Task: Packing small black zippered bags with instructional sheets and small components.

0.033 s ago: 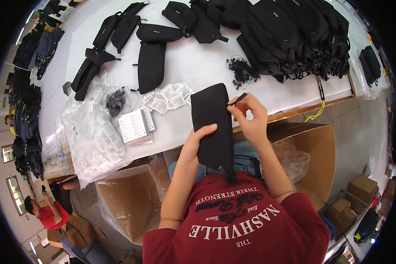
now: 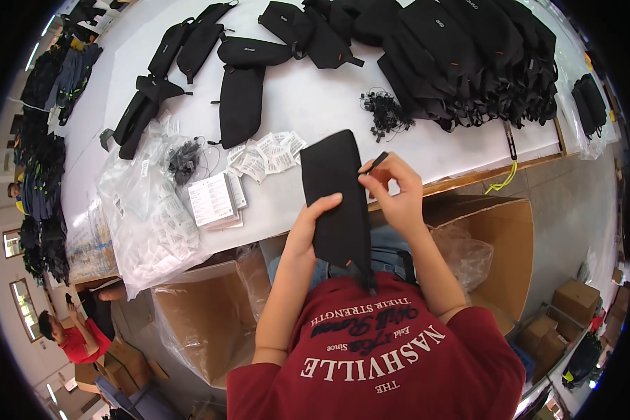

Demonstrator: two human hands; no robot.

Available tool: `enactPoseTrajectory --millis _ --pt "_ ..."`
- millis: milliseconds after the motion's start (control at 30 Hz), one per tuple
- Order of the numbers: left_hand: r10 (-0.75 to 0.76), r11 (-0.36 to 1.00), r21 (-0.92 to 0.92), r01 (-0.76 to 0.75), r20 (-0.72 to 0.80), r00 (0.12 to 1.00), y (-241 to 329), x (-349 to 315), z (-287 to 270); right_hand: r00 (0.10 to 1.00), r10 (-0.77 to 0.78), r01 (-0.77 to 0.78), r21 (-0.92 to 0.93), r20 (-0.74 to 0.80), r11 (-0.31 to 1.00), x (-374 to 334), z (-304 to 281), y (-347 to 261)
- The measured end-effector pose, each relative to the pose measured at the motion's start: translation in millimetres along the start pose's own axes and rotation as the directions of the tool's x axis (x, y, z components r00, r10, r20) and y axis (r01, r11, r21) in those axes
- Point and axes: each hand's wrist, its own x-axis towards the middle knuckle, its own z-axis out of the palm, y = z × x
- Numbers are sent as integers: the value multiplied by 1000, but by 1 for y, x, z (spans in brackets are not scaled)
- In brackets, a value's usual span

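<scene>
A flat black fabric bag [image 2: 332, 168], resembling a sling bag, is held up over the table's near edge. My left hand [image 2: 309, 227] grips its left side, thumb lying across the front and the other fingers hidden behind. At the bag's upper right edge, my right hand [image 2: 401, 189] is closed in a pinch on a small black strap tab [image 2: 378, 162]. Whether this tab is joined to the bag is hard to make out. Near the bag's lower end is a small orange tag [image 2: 349, 264], with a strap hanging against my shirt.
On the white table [image 2: 315, 105] are a large pile of black bags [image 2: 462, 63], a clump of small black cords [image 2: 385, 112], white paper labels [image 2: 269, 155], stacked cards [image 2: 213, 199] and a clear plastic bag [image 2: 147, 224]. Open cartons [image 2: 497, 245] stand below. A person [image 2: 77, 336] is at far left.
The bag and both hands have shifted slightly left, and the bag has tilted a little. My grips are the same.
</scene>
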Motion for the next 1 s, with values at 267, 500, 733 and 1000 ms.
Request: enactPoseTrajectory --millis 267,500,733,1000 --pt "77 959 -272 -77 -12 997 22 5 -21 912 132 -210 165 389 964 -36 4 -27" --pt "115 935 -347 -71 106 988 22 5 -27 908 45 -112 139 417 984 -34 0 -34" --pt "196 950 -231 -211 -88 977 24 2 -18 940 -137 246 -342 313 907 -21 -5 -47" --pt "317 948 -73 -309 162 934 12 -25 -8 899 -17 209 -395 437 894 -10 -11 -47"
